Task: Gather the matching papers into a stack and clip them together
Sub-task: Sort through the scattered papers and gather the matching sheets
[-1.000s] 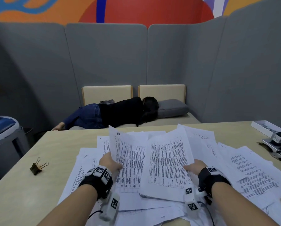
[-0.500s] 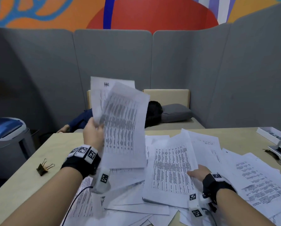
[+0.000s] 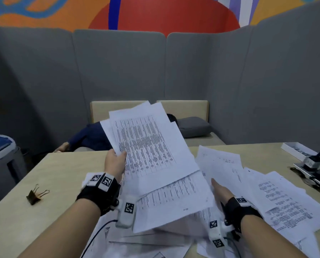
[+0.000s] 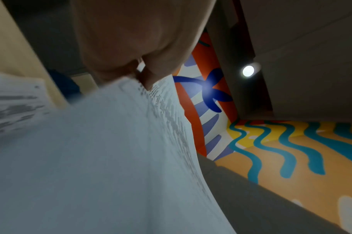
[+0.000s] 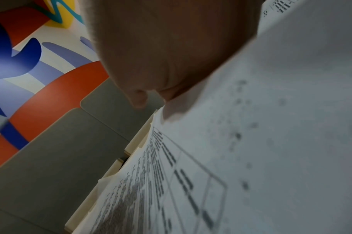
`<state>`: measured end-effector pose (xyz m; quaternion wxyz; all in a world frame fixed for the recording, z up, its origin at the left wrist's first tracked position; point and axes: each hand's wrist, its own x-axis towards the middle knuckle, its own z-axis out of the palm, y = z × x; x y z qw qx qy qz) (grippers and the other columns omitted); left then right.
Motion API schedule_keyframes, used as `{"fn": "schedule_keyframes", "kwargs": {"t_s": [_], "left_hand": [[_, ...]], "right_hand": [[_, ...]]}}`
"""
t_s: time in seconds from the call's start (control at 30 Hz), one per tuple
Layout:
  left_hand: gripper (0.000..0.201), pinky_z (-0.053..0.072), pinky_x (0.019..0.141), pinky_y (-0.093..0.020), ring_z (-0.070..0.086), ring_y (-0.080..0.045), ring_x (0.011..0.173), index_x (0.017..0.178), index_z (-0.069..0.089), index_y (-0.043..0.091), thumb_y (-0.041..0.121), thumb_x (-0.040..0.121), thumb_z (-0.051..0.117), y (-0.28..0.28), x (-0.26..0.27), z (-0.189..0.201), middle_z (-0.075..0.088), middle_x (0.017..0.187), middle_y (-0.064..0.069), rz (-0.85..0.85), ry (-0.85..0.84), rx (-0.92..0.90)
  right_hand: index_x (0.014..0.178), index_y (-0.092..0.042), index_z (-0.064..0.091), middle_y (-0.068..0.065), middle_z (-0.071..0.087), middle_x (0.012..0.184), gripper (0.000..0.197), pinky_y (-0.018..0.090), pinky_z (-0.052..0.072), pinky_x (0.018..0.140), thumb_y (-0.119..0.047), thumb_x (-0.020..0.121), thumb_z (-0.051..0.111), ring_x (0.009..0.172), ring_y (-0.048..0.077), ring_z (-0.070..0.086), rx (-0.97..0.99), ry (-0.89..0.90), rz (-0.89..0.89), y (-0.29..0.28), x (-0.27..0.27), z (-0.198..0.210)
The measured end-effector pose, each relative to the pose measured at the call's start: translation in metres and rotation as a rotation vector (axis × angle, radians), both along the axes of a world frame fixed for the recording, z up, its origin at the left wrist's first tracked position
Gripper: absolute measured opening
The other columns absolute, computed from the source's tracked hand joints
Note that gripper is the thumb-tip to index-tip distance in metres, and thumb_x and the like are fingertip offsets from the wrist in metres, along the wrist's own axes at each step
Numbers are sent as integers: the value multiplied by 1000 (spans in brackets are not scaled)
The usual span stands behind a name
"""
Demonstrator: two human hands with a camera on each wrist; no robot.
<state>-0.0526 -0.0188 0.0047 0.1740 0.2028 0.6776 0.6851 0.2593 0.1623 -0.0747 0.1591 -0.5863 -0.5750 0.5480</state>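
- While the left hand (image 3: 115, 162) pinches a few table-printed sheets (image 3: 148, 146) by their left edge, thumb on top and fingers curled behind, they stand tilted in the air above the table (image 3: 66, 170), fanned and not squared.
- The right hand (image 3: 220, 189) lies against the right edge of a larger printed sheet (image 3: 174, 200) that is lifted off the heap; its fingers are hidden by paper in the head view and in the right-wrist view, so I cannot tell whether it grips or only props the sheet.
- The rest of the papers (image 3: 278, 198) lie scattered and overlapping across the table's near and right parts, not yet sorted.
- The binder clip (image 3: 36, 194) sits on bare table well to the left, apart from every sheet.
- Likely risks, as I judge them:
  - A pinch at one edge leaves the sheets limp; one could slide out and drop back into the heap.
  - The offset corners mean a clip put on now would catch only some pages.
  - Similar tables on many pages invite a wrong match.
  - Dragging the big sheet could sweep loose pages off the near edge.
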Motion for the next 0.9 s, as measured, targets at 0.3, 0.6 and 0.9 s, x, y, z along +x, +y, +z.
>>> {"fn": "schedule_keyframes", "kwargs": {"t_s": [0.3, 0.6, 0.9], "left_hand": [[50, 52, 77, -50, 61, -47, 93, 145, 21, 5, 22, 101, 35, 15, 38, -79, 58, 112, -33, -155, -98, -422], [38, 43, 91, -44, 56, -41, 106, 110, 52, -8, 25, 102, 34, -12, 5, -42, 57, 113, -29, 112, 125, -420], [49, 52, 77, -45, 62, -35, 72, 81, 59, 4, 51, 87, 44, -15, -16, -61, 62, 80, -21, -26, -34, -345]], "right_hand": [[133, -11, 53, 7, 50, 142, 78, 32, 37, 104, -52, 71, 76, 119, 21, 52, 23, -76, 286, 7, 12, 0], [130, -9, 55, 6, 59, 130, 71, 29, 44, 98, -35, 70, 83, 115, 23, 56, 139, -282, 333, 10, 8, -5], [148, -4, 27, 14, 30, 153, 78, 36, 27, 112, -57, 93, 43, 139, 30, 33, 49, -141, 174, 1, 3, 0]]}}
